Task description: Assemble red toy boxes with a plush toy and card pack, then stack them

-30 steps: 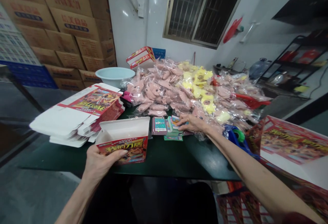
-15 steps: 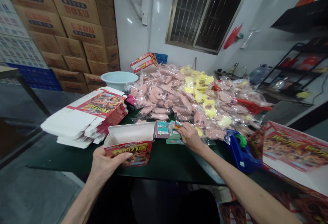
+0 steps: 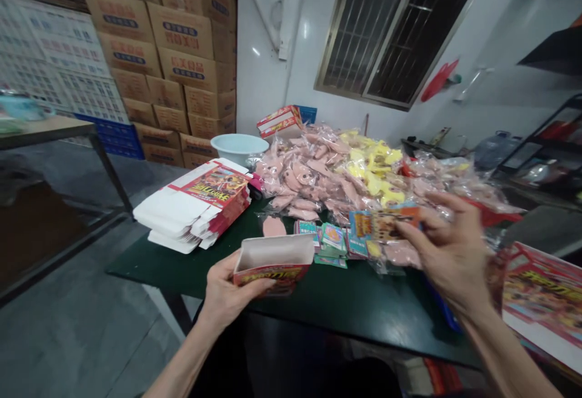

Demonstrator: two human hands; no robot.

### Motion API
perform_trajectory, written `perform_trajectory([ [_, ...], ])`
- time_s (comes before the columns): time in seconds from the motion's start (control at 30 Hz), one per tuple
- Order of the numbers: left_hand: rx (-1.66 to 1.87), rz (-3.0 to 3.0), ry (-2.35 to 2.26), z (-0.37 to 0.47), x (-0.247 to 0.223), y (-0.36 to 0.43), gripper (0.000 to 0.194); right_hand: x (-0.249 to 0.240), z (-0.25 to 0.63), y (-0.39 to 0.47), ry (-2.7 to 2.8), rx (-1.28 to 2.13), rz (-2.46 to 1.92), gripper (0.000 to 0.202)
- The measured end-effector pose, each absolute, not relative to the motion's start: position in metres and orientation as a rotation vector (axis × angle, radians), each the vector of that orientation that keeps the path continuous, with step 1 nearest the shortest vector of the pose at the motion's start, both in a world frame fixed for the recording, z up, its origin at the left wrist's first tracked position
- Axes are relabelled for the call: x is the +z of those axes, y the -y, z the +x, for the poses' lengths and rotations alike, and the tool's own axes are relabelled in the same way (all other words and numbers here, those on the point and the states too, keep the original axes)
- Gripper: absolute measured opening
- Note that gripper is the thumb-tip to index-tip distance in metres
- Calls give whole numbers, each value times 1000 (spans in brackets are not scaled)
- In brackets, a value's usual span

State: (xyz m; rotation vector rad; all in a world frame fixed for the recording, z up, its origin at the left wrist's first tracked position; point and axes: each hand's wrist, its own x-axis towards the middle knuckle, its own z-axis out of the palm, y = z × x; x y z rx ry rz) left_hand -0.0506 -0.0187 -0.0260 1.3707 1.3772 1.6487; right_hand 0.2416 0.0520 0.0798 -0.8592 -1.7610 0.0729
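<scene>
My left hand [image 3: 222, 298] is closed round the near side of a red printed carton [image 3: 275, 273], with its white inside showing through the raised top. To the right, my right hand [image 3: 454, 258] pinches colourful blue-and-orange printed cards [image 3: 382, 223] between thumb and fingers; how many I cannot tell. Small stacks of green and purple cards [image 3: 333, 237] lie on the table just beyond the carton. Behind them is a heap of pink plush toys [image 3: 313, 170] in clear bags, with yellow ones [image 3: 375, 158] among them.
Flattened cartons [image 3: 218, 184] are stacked at the left of the green table [image 3: 364, 301]. A pale blue basin [image 3: 239, 146] stands behind them. Another printed carton [image 3: 541, 301] is at the right edge. Brown boxes [image 3: 186, 37] are piled along the wall.
My right hand has lifted cards off the table stacks and moved right with them. My left hand still grips the carton. The view has swung left.
</scene>
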Motion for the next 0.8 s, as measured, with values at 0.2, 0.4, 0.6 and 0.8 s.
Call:
perform_trajectory([
  [0.2,1581,1449,-1299,-34,-23,26,30,100,184,11,1970,-74,-647,19],
  [0.4,1555,1446,-1247,-31,-21,30,29,71,150,-7,1975,-415,-503,42],
  [0.6,1588,1437,-1152,-31,-25,29,28,67,153,0,2063,-433,-385,45],
  [0.8,1589,1438,-1126,-33,-26,27,30,71,165,8,2107,-433,-381,49],
])
